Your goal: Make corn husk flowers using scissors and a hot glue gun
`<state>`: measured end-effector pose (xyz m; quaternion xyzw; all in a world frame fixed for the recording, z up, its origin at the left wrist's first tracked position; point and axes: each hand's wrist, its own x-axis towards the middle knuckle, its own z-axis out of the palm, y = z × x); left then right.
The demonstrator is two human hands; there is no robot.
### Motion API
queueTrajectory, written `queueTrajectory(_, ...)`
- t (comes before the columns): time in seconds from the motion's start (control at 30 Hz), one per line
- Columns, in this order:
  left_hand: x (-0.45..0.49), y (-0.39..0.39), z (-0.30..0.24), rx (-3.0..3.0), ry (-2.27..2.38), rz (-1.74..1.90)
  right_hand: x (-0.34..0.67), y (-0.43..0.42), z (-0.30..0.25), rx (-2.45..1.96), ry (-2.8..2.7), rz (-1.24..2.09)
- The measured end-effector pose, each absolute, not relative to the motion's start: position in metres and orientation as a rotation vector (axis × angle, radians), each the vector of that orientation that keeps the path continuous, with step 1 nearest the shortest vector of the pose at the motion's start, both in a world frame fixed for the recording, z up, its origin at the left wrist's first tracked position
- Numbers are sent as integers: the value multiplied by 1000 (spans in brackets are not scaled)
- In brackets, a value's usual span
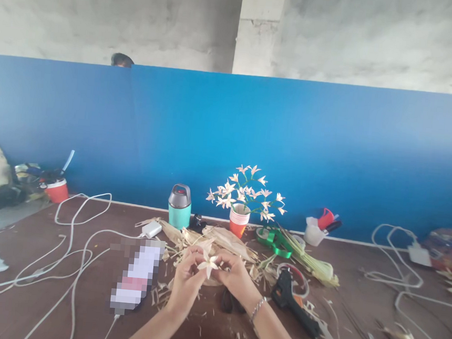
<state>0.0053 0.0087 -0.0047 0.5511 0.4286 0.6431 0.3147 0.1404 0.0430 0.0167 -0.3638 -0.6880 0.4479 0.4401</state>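
A small cream flower [208, 265], its pointed petals spread, is held up between my two hands over the table. My left hand [190, 276] pinches it from the left side with thumb and forefinger. From the right, my right hand [235, 277] has its fingertips closed at the flower's edge. Pale dried corn husks [225, 240] and scraps lie behind and beneath both hands. Beyond them, a stack of red and white paper cups [239, 222] holds several similar flowers [247, 192] on green stems. A black glue gun [291, 299] rests right of my right wrist.
Left of my hands lies a blurred phone-like object [137, 278] with a white charger [151, 230] and looping cables [77, 262]. A teal jar [180, 207] stands behind. Green tape [277, 242], a stalk bundle [313, 261] and a white cup [314, 232] sit right. A blue partition [292, 133] closes the back.
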Motion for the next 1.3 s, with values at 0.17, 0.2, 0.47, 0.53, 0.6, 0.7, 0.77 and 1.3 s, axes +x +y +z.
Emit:
queueTrajectory(0.17,8,6,4,1404,1129,1660,139,44,12,-895,-1672,1155)
queueTrajectory(0.2,9,5,5,1395,1127,1671,138,43,11,-899,-1663,1160)
queueTrajectory(0.47,7,6,3,1375,1109,1725,141,43,19,-961,-1790,1031)
queueTrajectory(0.53,7,7,4,1349,1106,1728,153,44,27,-1078,-1902,927)
queueTrajectory(0.6,8,7,5,1296,1104,1743,168,44,36,-1312,-2001,761)
queueTrajectory(0.7,9,8,6,1161,1089,1774,184,41,44,-1611,-2140,601)
queueTrajectory(0.77,8,9,5,1086,1056,1755,185,37,44,-1757,-2274,499)
queueTrajectory(1.3,0,13,0,1305,1177,1774,166,25,41,-1977,-2420,387)
